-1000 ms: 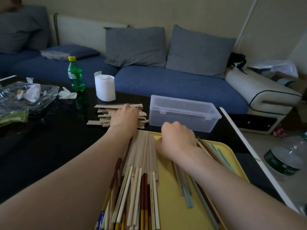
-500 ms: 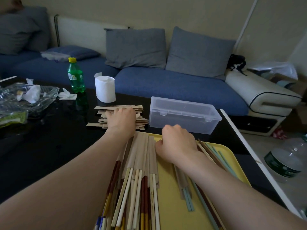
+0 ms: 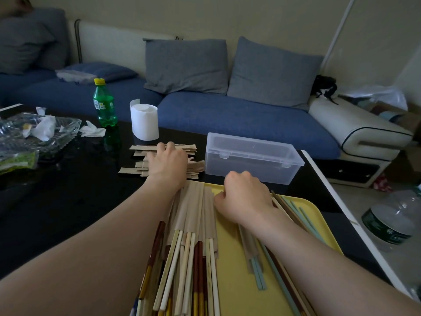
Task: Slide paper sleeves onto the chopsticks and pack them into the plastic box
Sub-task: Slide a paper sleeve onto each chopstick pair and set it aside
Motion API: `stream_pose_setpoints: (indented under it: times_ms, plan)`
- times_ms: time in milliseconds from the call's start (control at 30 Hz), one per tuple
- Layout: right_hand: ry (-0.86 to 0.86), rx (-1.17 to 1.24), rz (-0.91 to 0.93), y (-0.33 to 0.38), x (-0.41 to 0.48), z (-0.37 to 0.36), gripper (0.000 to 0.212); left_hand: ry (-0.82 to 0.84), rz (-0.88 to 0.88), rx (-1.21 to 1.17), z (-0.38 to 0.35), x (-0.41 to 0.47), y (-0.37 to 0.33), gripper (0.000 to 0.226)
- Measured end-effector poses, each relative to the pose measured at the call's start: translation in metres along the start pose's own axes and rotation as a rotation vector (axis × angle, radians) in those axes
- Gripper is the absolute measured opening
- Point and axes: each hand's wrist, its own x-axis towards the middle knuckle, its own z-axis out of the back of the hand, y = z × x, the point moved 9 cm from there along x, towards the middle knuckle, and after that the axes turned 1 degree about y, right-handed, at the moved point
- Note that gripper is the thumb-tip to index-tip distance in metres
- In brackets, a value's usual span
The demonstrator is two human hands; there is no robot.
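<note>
Where the paper sleeves point(image 3: 195, 167) lie: in a loose stack on the black table point(image 3: 57, 201), far of the yellow tray point(image 3: 232, 281) and just left of the plastic box point(image 3: 250, 160).
Left hand point(image 3: 167, 164): rests palm down on the sleeve stack, fingers reaching over its far edge; I cannot tell whether they grasp a sleeve.
Right hand point(image 3: 246, 197): knuckles up at the tray's far edge, fingers curled under; what they hold, if anything, is hidden.
Sleeved chopsticks point(image 3: 196, 213): bundled along the tray's left side, sleeved ends pointing far.
Bare chopsticks point(image 3: 304, 223): teal and brown, at the tray's right edge.
Plastic box: clear, lid down, far of the tray.
Far left on the table: green bottle point(image 3: 103, 103), paper roll point(image 3: 144, 120).
</note>
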Motion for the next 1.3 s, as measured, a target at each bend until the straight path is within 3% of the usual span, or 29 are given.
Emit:
stream_pose_setpoints:
  times_ms: [300, 467, 600, 733, 833, 1000, 1167, 1300]
  plan:
    - [0.023, -0.011, -0.029, -0.002, -0.003, 0.003, 0.034, -0.232, -0.031, -0.009, 0.027, -0.007, -0.003, 0.022]
    - [0.04, 0.023, -0.123, -0.023, -0.008, 0.019, 0.007, -0.288, -0.076, -0.147, 0.045, -0.019, -0.012, 0.027]
    - [0.159, 0.024, -0.248, -0.061, -0.019, 0.029, 0.004, -0.327, -0.165, -0.277, 0.062, -0.033, -0.026, 0.016]
    - [0.27, 0.003, -0.35, -0.092, -0.04, 0.034, 0.006, -0.256, -0.245, -0.285, 0.07, -0.05, -0.051, 0.015]
    - [0.323, 0.004, -0.397, -0.104, -0.056, 0.039, 0.023, -0.182, -0.321, -0.293, 0.066, -0.061, -0.074, 0.016]
    - [0.346, 0.101, -0.469, -0.116, -0.075, 0.036, 0.043, 0.163, -0.504, -0.51, 0.05, -0.079, -0.117, 0.031]
    - [0.284, 0.059, -0.351, -0.105, -0.082, 0.036, 0.035, 0.389, -0.558, -0.548, 0.037, -0.101, -0.133, 0.03]
    - [0.228, -0.056, -0.246, -0.091, -0.084, 0.034, 0.036, 0.477, -0.557, -0.649, 0.034, -0.109, -0.135, 0.013]
